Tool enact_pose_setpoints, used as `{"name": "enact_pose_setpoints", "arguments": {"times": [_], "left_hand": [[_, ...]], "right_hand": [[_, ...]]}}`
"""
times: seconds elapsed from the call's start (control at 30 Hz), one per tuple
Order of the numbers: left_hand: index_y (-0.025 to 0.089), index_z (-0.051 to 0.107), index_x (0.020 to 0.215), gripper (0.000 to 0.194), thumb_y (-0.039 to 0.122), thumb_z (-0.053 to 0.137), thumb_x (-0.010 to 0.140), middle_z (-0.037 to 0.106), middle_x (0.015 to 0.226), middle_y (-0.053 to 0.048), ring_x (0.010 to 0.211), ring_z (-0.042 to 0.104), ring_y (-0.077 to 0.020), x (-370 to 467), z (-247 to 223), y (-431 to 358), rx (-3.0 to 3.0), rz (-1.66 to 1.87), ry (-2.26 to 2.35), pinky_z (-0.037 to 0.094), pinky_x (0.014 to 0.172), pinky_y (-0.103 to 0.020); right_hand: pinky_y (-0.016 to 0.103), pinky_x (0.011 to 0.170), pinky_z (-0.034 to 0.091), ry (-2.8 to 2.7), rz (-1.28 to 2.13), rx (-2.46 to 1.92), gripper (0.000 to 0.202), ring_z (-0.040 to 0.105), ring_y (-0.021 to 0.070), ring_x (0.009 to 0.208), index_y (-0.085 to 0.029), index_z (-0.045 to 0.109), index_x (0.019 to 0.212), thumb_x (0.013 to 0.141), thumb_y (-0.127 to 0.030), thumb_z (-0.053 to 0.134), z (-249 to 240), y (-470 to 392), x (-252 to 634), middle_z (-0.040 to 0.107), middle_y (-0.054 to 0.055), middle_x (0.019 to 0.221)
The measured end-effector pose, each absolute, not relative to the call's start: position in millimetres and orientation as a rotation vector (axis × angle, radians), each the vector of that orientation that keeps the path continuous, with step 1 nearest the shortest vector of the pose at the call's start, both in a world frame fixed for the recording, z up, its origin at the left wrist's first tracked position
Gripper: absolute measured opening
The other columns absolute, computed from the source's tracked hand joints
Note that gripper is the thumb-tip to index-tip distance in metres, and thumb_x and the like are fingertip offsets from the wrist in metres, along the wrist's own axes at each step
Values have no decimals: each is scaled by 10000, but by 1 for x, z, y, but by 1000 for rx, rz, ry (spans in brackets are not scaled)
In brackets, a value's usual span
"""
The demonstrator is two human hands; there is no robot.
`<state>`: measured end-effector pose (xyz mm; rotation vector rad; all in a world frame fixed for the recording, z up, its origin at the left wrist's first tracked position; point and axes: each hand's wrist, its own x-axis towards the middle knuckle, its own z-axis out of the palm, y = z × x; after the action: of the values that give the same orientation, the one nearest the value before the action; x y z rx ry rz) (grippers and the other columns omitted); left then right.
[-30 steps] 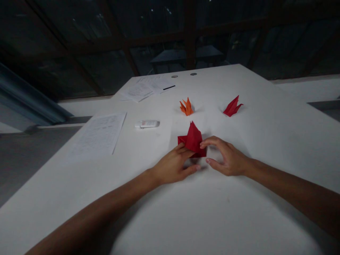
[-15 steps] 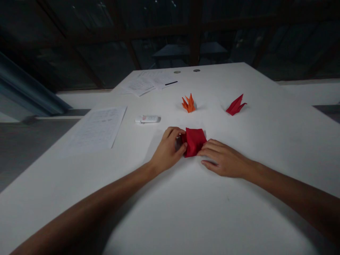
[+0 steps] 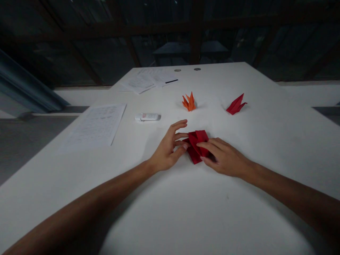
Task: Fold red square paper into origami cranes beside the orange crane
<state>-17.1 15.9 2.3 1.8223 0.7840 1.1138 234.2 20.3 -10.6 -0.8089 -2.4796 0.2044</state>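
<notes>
A partly folded sheet of red origami paper [image 3: 195, 156] rests on the white table between my hands, one flap lifted away from the layer below. My left hand [image 3: 171, 148] pinches its left edge between thumb and a finger, while the index finger is raised off the paper. From the other side my right hand [image 3: 223, 156] grips the right part, with thumb low and fingers over the raised flap. Beyond the hands stand an orange origami crane [image 3: 189, 102] and, farther right, a red origami crane [image 3: 236, 104].
A white tube-shaped item [image 3: 147, 117] lies left of the cranes. A written sheet [image 3: 92, 127] is at the table's left edge, with more papers [image 3: 142, 82] and a dark strip [image 3: 171, 81] behind. Two round inserts [image 3: 197, 69] sit near the far edge [image 3: 220, 64].
The red paper has turned and its flap has been opened up, showing the inside layers. My left index finger has lifted away; my right fingers have moved onto the flap.
</notes>
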Motion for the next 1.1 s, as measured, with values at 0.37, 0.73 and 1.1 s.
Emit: {"name": "enact_pose_setpoints", "arguments": {"times": [0.37, 0.73, 1.1], "left_hand": [[226, 614, 1262, 307, 298, 587, 965, 674, 1249, -97, 1207, 585, -284, -12, 6, 17, 2531, 582, 982, 452, 1072, -490], [188, 644, 1174, 386, 495, 577, 950, 649, 1171, -118, 1097, 550, -315, -17, 8, 15, 2743, 471, 1350, 433, 942, -482], [233, 698, 1170, 348, 483, 547, 981, 622, 1223, -101, 1149, 525, -293, -17, 10, 16, 2768, 496, 1101, 405, 1018, -483]], "right_hand": [[273, 503, 445, -1512, 659, -1272, 417, 576, 151, 531, -258, 527, 1250, 848, -222, 632, -3, 37, 244, 679, -22, 756], [294, 558, 433, -1849, 881, -1166, 345, 600, 170, 610, -195, 767, 983, 793, -163, 481, -7, 53, 267, 693, 9, 705], [491, 963, 465, -2256, 192, -831, 142, 553, 294, 1105, -224, 760, 941, 850, -160, 674, -1, 51, 266, 591, 124, 1268]]}}
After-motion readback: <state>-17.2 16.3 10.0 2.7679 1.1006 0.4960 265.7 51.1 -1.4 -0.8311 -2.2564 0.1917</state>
